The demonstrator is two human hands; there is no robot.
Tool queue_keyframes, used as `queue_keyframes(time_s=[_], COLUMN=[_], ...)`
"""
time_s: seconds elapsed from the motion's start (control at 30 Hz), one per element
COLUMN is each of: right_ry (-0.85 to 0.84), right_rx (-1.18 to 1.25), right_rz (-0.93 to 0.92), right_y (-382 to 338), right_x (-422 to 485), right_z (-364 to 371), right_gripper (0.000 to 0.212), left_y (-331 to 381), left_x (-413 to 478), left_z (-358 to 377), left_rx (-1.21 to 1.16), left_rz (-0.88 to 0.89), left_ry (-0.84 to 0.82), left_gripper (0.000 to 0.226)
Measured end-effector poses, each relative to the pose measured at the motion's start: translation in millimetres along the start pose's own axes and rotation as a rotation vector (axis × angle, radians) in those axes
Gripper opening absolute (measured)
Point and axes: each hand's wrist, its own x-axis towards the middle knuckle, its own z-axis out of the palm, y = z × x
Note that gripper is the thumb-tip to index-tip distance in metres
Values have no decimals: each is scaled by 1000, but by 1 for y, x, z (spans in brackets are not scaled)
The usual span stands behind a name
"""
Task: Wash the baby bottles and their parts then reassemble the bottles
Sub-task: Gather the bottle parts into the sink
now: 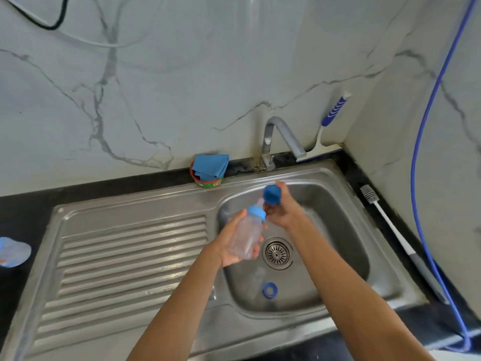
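My left hand [227, 252] is wrapped round the clear bottle [246, 237], fingers curled under its body. I hold it tilted, just up-left of the drain [277, 253] and over the sink [338, 287] basin, I'd say so any drips land inside. The light blue collar [256, 212] and nipple [259, 201] are on it, pointing away from me toward my other hand.

My right hand [283, 212] is clamped on the dark blue cap [272, 195], straight above the drain and farther from me. The cap sits just beyond the nipple tip, close to it, touching or not I can't tell. Looks like capping or uncapping; which one, no way to know from here.

A loose blue ring [270, 290] lies on the basin floor, on my side of the drain. Something clear and faint lies beside it, maybe a bottle body, unsure. A bottle brush [369, 195] lies on the tabletop well right of the drain, out of both hands. A second bottle [14, 252] lies far left of the drain, cut off by the frame edge.
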Motion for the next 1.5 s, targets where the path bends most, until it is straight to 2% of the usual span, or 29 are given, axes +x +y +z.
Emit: queue_keyframes(time_s=[0.03, 0.1, 0.17, 0.27, 0.33, 0.4, 0.53, 0.63, 0.7, 0.77, 0.83, 0.9, 0.97, 1.07, 1.17, 1.3, 1.33, 1.5], right_ry=[54, 170, 223, 217, 246, 262, 168, 143, 79, -75, -240, -301, -280, -279, -311, -334, -349, -552], right_rx=[21, -243, -606, -929, -974, -1001, -1265, -1265, -1008, -827, -996, -1180, -1201, -1097, -1044, -955, -915, -606], right_rz=[-32, -51, 30, 117, 172, 249, 339, 214, 120, 185, 223, 139, 31, -13, -2, 0, -8, -143], right_y=[-11, -21, -11, 29, 53, 70, 68, 48, 33, 22, 16, 15, 17, 17, 20, 26, 27, 32], right_x=[10, 23, 33, 45, 54, 60, 49, 44, 43, 39, 34, 31, 34, 37, 37, 32, 30, 24], right_z=[-11, -35, -59, -92, -111, -125, -125, -112, -99, -85, -70, -60, -57, -58, -60, -60, -60, -55], right_gripper=[33, 40, 40, 31, 40, 52, 64, 61, 61, 69, 75, 64, 47, 39, 38, 33, 32, 16], left_y=[-9, -26, -37, -45, -48, -49, -48, -46, -45, -42, -39, -35, -30, -19, -12, -15, -16, -28], left_x=[3, 9, 21, 40, 49, 55, 60, 63, 66, 70, 74, 76, 76, 68, 59, 51, 50, 49], left_z=[-1, 0, 2, -5, -11, -13, -13, -12, -12, -12, -12, -11, -12, -9, -5, -9, -11, -16], left_rx=[-12, 93, 240, 502, 682, 793, 840, 921, 971, 1023, 1057, 1016, 893, 774, 646, 459, 390, -78], left_rz=[-19, -42, -41, 61, 77, 50, 38, 35, 66, 107, 130, 132, 111, 13, -82, -141, -149, -119], left_ry=[-30, -43, 50, 243, 329, 368, 395, 414, 430, 421, 373, 328, 299, 192, 87, -7, -36, -120], left_gripper=[57, 56, 52, 48, 50, 43, 43, 46, 51, 55, 58, 57, 58, 67, 64, 94, 96, 87])
